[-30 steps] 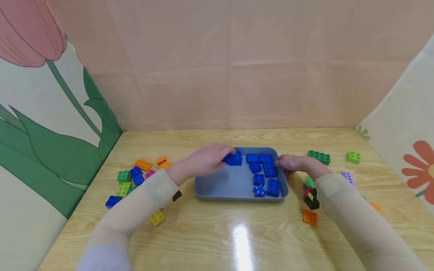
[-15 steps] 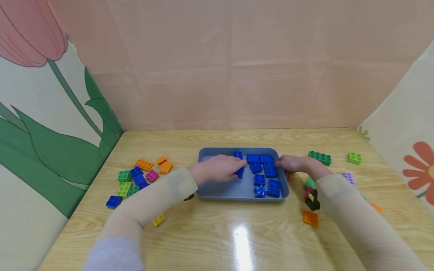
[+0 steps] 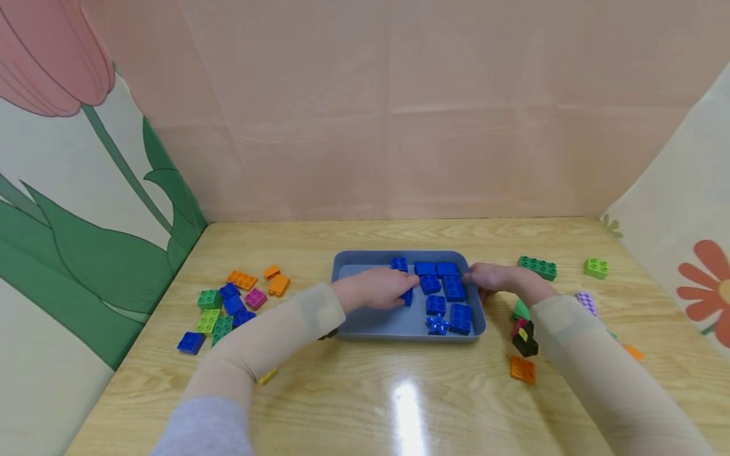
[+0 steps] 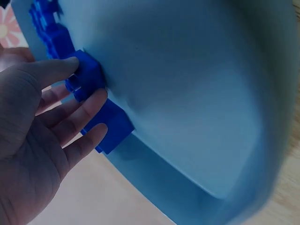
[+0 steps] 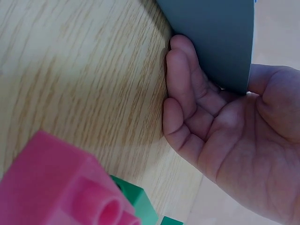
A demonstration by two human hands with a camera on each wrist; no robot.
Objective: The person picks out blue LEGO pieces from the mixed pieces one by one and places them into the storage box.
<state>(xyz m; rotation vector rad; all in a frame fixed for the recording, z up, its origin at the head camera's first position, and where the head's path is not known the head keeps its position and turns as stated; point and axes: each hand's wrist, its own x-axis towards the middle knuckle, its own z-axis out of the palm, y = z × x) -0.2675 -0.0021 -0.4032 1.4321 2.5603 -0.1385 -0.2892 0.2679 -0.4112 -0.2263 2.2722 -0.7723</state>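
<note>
A grey-blue tray (image 3: pixel 365 332) holds several blue bricks along its right part, plus a shiny blue star-shaped piece (image 3: pixel 437 324). My left hand (image 3: pixel 382 288) reaches into the tray and pinches a blue brick (image 4: pixel 89 75) low over its floor, thumb on one side and fingers on the other. The fingers partly cover that brick in the head view. Close to the other fingertips lies another blue brick (image 4: pixel 112 127). At the tray's right end, my right hand (image 5: pixel 234 131) holds the wall, thumb at the rim and curled fingers outside, against the wooden table.
Left of the tray lie loose green, orange, pink and blue bricks (image 3: pixel 191 342). To the right are a dark green brick (image 3: pixel 537 267), a lime brick (image 3: pixel 595 268), an orange brick (image 3: pixel 522 369) and a black piece (image 3: pixel 525 341). A pink brick (image 5: pixel 56 183) is near my right wrist.
My left hand has moved right and slightly nearer, lowering its blue brick into the tray in front of the one at the back. My right hand keeps its hold on the tray wall.
</note>
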